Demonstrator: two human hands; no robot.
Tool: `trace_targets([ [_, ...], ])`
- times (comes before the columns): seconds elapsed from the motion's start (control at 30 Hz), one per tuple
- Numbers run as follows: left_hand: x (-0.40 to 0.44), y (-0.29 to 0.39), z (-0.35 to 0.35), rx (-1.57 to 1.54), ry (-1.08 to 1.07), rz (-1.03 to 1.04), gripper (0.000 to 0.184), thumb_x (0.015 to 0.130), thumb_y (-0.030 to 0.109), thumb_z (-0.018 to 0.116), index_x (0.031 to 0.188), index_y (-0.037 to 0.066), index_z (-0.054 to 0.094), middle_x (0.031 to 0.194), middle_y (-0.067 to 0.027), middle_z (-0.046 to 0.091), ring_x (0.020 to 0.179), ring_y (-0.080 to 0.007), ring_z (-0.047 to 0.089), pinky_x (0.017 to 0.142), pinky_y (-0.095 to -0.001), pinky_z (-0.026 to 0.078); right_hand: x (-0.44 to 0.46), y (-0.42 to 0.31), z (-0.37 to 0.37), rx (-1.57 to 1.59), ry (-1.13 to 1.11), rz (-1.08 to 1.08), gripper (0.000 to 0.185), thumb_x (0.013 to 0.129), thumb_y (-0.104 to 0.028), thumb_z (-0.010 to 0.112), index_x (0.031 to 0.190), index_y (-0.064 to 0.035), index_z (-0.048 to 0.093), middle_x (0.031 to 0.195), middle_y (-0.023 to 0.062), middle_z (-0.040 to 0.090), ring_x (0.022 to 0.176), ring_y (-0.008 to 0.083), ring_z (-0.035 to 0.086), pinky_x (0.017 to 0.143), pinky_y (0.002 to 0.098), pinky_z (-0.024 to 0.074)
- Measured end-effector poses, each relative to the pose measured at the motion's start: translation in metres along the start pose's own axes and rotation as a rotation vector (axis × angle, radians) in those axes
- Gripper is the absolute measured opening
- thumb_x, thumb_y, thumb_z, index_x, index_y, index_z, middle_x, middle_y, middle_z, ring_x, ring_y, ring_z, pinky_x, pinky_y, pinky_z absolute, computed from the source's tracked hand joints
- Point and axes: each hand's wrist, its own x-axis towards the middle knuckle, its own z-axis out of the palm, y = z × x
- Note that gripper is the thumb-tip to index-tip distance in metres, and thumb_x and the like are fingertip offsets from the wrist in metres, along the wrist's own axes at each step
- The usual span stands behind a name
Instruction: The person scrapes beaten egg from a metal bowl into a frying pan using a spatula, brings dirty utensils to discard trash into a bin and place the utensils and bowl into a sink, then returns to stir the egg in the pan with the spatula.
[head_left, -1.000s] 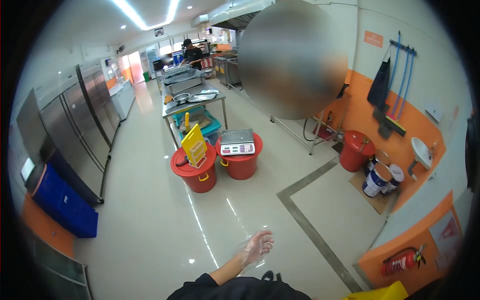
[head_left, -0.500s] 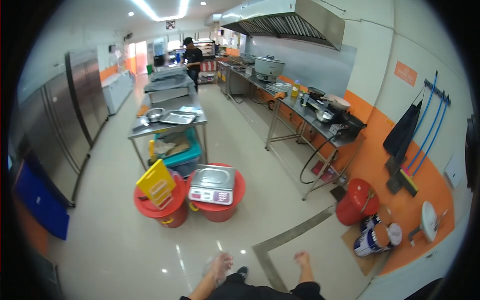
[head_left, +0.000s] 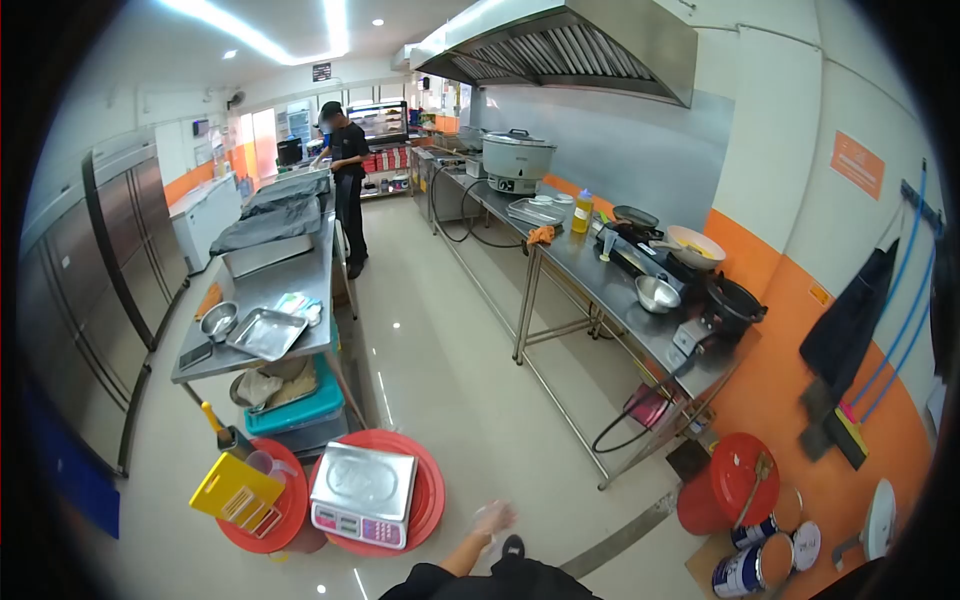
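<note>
My left hand [head_left: 494, 518], in a clear plastic glove, is low in the centre above the floor, to the right of a red lidded bin with a digital scale [head_left: 363, 492] on it. Its fingers look loosely apart, though somewhat blurred, and nothing shows in them. My right hand is out of view. A second red bin [head_left: 290, 525] on the left bears a yellow board [head_left: 236, 490] in a rack.
A steel table [head_left: 190, 366] with trays and bowls stands on the left. A counter [head_left: 570, 262] with pans and a rice cooker [head_left: 517, 162] runs along the right. A person [head_left: 345, 170] stands farther back. Another red bin [head_left: 715, 492] and paint buckets [head_left: 745, 572] are at lower right.
The view has moved forward, bringing the tables, scale and bins closer. My right hand, visible half a second ago, has left the view. My left hand remains low in the centre.
</note>
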Motion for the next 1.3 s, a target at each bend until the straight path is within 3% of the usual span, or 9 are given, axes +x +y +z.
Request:
trace_targets([
  [0.07,0.042,0.026,-0.06,1.674,0.112,-0.078,0.028,0.085,0.035,0.059,0.098,0.011,0.068,0.094,-0.0083,0.07,0.081,-0.0285,0.067,0.068,-0.0393,0.052,0.074,-0.069,-0.015,-0.139,0.052,-0.187,0.029,0.089,-0.016,0.049,0.115,-0.0038,0.057,0.101,0.0126,0.061,0.085,0.0222,0.059,0.071,0.0379,0.0502],
  [0.13,0.035,0.04,-0.106,1.874,0.527,-0.078,0.025,0.084,0.032,0.056,0.098,0.019,0.072,0.102,-0.0077,0.07,0.095,-0.0251,0.067,0.078,-0.0375,0.054,0.21,-0.114,-0.024,-0.313,0.323,-0.9,0.033,0.09,-0.017,0.047,0.119,-0.0036,0.056,0.107,0.0131,0.062,0.091,0.0224,0.06,0.076,0.0376,0.0513],
  [0.23,0.022,0.105,-0.082,1.999,0.263,-0.273,0.025,0.084,0.028,0.057,0.095,0.011,0.071,0.099,-0.0113,0.068,0.095,-0.0256,0.066,0.079,-0.0377,0.052,0.149,-0.394,-0.074,-0.126,0.328,-0.775,0.022,0.084,-0.023,0.058,0.076,-0.0034,0.062,0.059,0.0084,0.058,0.053,0.0248,0.056,0.052,0.0427,0.0453],
  [0.53,0.234,0.214,-0.067,1.444,0.657,-0.269,0.025,0.088,0.031,0.052,0.085,0.009,0.064,0.077,-0.0061,0.059,0.073,-0.0195,0.059,0.062,-0.0301,0.046,-0.054,-0.778,-0.092,0.083,-0.046,-1.341,0.022,0.093,-0.019,0.06,0.108,-0.0033,0.06,0.096,0.0027,0.063,0.083,0.0107,0.06,0.073,0.0258,0.0475],
  [0.63,0.346,0.286,-0.044,0.061,0.885,0.069,0.027,0.09,0.032,0.05,0.082,0.009,0.061,0.069,-0.0044,0.056,0.066,-0.0175,0.057,0.057,-0.0275,0.044,-0.039,-0.792,-0.122,0.115,-0.185,-1.129,0.026,0.092,-0.02,0.061,0.112,-0.0041,0.059,0.097,0.0015,0.062,0.084,0.0104,0.06,0.074,0.0258,0.048],
  [0.73,0.468,0.376,0.013,-0.386,0.763,0.265,0.03,0.091,0.033,0.048,0.079,0.008,0.059,0.062,-0.0027,0.053,0.059,-0.0154,0.054,0.051,-0.025,0.042,-0.024,-0.798,-0.173,0.128,0.106,-1.086,0.026,0.092,-0.019,0.061,0.112,-0.0037,0.057,0.091,0.0025,0.063,0.078,0.0111,0.061,0.069,0.0258,0.0494],
  [0.97,0.57,0.544,0.332,-0.017,0.052,0.106,0.024,0.09,0.033,0.057,0.095,0.01,0.058,0.073,-0.0008,0.061,0.058,-0.0094,0.053,0.051,-0.0226,0.043,0.008,-0.869,-0.285,0.448,1.043,-0.916,0.022,0.089,-0.014,0.059,0.108,-0.0037,0.054,0.086,0.008,0.064,0.073,0.0154,0.062,0.065,0.03,0.0499],
  [1.13,0.514,0.532,0.495,0.302,-0.377,0.342,0.027,0.092,0.033,0.056,0.103,0.008,0.055,0.078,-0.0058,0.064,0.058,-0.0121,0.055,0.052,-0.0244,0.044,0.004,-1.0,-0.345,0.4,1.193,-0.979,0.032,0.088,-0.02,0.062,0.113,-0.004,0.051,0.097,0.0177,0.057,0.085,0.029,0.061,0.072,0.0346,0.05],
  [1.3,0.539,0.513,0.531,0.626,-0.527,-0.049,0.031,0.09,0.031,0.058,0.108,0.006,0.053,0.085,-0.0124,0.067,0.063,-0.0143,0.058,0.059,-0.0249,0.044,0.027,-1.072,-0.399,-0.056,1.192,-0.676,0.052,0.081,-0.028,0.068,0.121,-0.003,0.044,0.117,0.0332,0.051,0.111,0.0462,0.052,0.087,0.0461,0.0484],
])
